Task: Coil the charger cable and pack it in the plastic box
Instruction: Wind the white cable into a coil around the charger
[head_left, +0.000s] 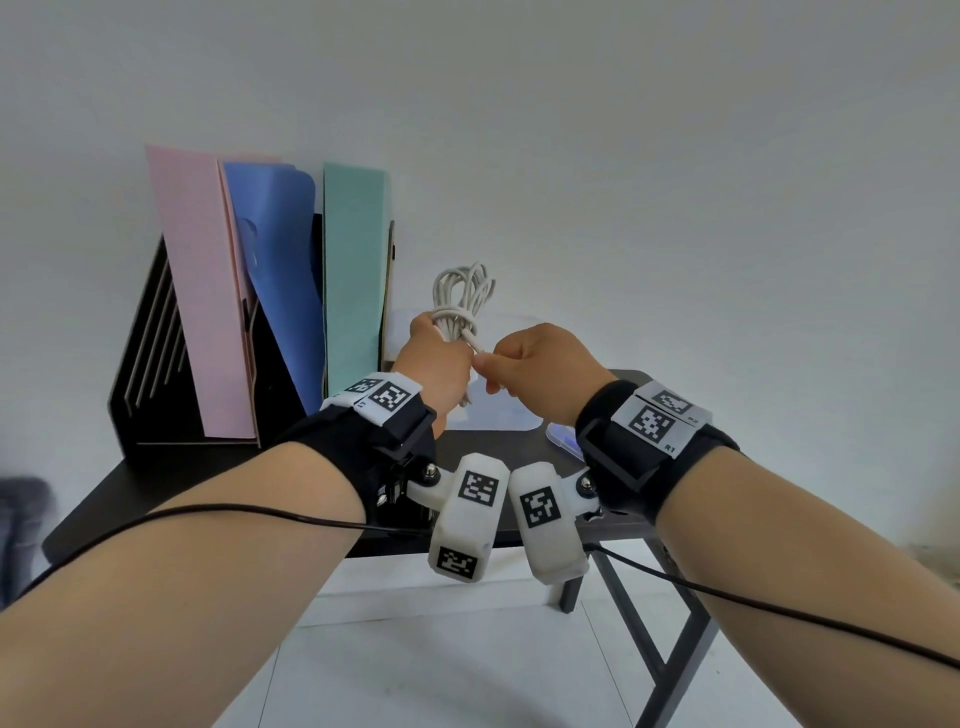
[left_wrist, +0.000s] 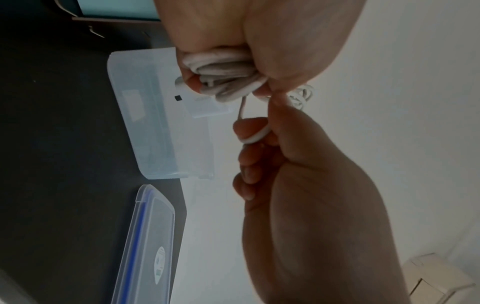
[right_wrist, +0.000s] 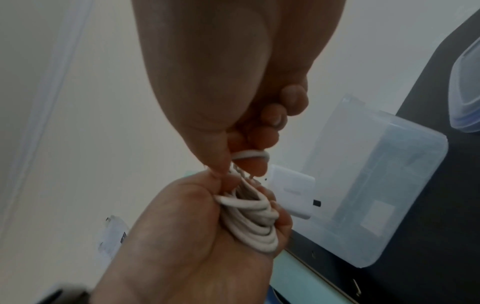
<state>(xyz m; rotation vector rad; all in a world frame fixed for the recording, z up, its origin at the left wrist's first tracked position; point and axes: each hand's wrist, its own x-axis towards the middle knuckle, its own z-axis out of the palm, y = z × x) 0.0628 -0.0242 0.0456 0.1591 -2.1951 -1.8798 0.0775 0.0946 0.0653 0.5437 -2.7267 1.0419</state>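
My left hand (head_left: 434, 364) is fisted round the coiled cable (head_left: 460, 301); the loops stick up out of the fist, so the bundle's long axis runs roughly upright. My right hand (head_left: 535, 371), just beside it, pinches the free tail end (left_wrist: 253, 138) between thumb and fingertips (right_wrist: 255, 164), with a short taut run back to the wrap round the bundle's middle. The plastic box (left_wrist: 155, 127) sits open on the black table (head_left: 208, 467), below and just beyond the bundle, with a white charger brick (right_wrist: 293, 191) apparently inside. The lid (left_wrist: 148, 242) lies beside the box. I judge the left hand is nearer the box, so the bundle goes down and forward.
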